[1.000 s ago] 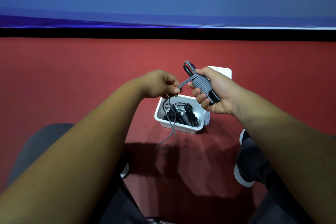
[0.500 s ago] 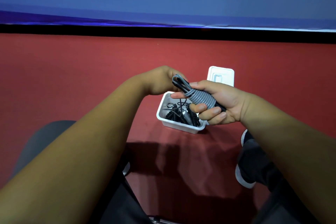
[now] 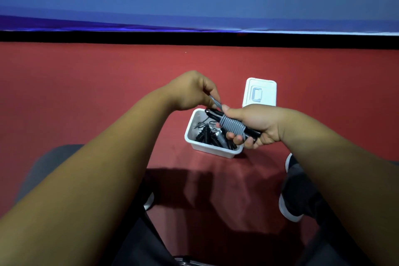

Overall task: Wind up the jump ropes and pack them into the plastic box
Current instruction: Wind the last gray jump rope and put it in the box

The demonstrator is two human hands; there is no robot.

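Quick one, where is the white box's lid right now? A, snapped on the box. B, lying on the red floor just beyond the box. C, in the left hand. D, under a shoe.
B: the white lid lies flat on the red floor just beyond the open plastic box, while the left hand and right hand both hold the grey jump rope.
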